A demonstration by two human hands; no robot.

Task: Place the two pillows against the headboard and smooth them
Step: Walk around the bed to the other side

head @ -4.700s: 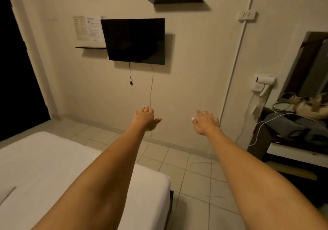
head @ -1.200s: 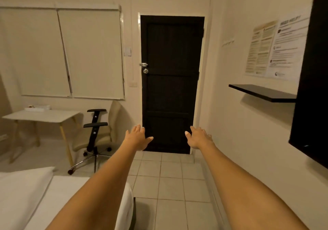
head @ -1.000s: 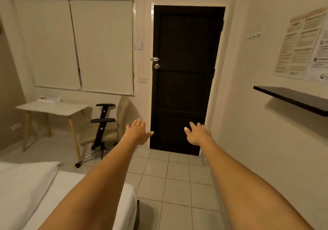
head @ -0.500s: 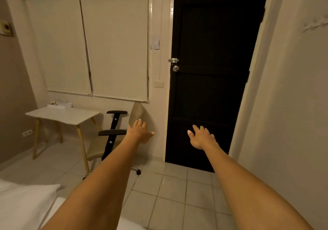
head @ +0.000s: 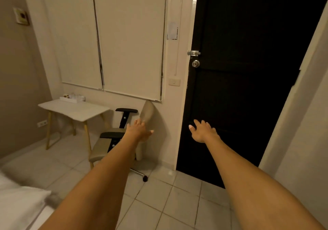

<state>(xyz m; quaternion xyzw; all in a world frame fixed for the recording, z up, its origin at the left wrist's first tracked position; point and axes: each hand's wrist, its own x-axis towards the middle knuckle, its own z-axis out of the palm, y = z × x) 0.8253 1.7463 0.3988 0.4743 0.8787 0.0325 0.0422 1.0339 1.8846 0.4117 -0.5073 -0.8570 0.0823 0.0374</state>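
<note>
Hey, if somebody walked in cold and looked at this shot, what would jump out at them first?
Two bare arms stretch forward across the frame, the left hand and right hand open and empty. Behind the right hand stands a black door, by far the darkest thing in the pale room. Left of it are an office chair and a small white table under drawn blinds, and only a corner of white bedding shows at lower left.

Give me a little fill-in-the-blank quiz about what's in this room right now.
1. Both hands, left and right, are held out open and hold ____.
2. The closed door is ____ in colour.
3. The chair stands between the door and the small white ____.
4. The floor is covered in pale ____.

Missing words: nothing; black; table; tiles
</note>
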